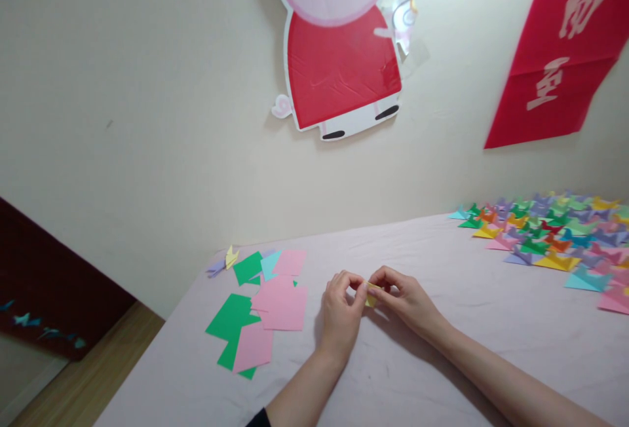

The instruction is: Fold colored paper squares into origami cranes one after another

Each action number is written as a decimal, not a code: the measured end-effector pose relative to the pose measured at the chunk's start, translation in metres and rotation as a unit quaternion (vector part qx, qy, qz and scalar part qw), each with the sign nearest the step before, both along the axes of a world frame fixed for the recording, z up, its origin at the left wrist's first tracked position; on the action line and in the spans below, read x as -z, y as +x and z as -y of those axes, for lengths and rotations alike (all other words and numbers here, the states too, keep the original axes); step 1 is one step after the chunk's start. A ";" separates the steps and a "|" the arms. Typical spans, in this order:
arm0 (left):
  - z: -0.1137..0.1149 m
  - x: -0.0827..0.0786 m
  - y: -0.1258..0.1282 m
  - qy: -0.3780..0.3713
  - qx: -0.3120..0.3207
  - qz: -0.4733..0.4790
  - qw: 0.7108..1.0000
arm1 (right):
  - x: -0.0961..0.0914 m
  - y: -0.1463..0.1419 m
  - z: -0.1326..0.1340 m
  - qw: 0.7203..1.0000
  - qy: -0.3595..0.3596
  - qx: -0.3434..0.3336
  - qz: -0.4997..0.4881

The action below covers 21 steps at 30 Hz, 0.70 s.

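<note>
A small folded piece of yellow paper (371, 300) is pinched between my two hands, a little above the pale cloth. My left hand (343, 306) grips its left side with thumb and fingertips. On the other side, the thumb and fingers of my right hand (403, 297) close on its upper right part. The fingers cover much of the paper, so its full shape is hidden. To the left of my hands lie loose pink paper squares (287, 309) and green paper squares (228, 317), overlapping one another, with a light blue sheet (270, 266) among them.
Rows of folded paper figures (555, 243) in many colours stand at the right. Small yellow and purple folded pieces (230, 258) sit at the far left corner of the cloth-covered table (393, 381). Behind it, a wall bears a pig cutout (344, 67) and a red banner (545, 67).
</note>
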<state>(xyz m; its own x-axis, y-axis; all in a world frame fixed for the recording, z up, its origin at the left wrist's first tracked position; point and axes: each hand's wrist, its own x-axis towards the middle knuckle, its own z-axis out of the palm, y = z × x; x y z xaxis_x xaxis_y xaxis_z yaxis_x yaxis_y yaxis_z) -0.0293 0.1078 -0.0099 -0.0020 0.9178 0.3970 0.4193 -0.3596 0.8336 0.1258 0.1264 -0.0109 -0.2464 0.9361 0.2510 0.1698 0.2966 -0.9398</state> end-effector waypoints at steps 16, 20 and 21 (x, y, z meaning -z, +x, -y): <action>-0.001 0.004 0.002 -0.097 0.053 0.041 0.993 | 0.000 0.003 -0.006 0.998 -0.034 0.000 -0.059; 0.002 0.003 0.006 -0.086 0.047 -0.013 0.995 | -0.001 0.001 -0.002 0.999 -0.010 0.021 -0.026; 0.003 0.004 0.007 -0.082 0.042 -0.024 0.995 | -0.001 0.002 -0.002 0.999 -0.012 0.027 -0.030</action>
<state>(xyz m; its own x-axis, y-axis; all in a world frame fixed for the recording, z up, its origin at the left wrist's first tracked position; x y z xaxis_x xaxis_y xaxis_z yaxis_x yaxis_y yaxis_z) -0.0226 0.1048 -0.0134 0.0937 0.9666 0.2387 0.4340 -0.2554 0.8640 0.1275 0.1286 -0.0099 -0.1805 0.9534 0.2416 0.1273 0.2662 -0.9555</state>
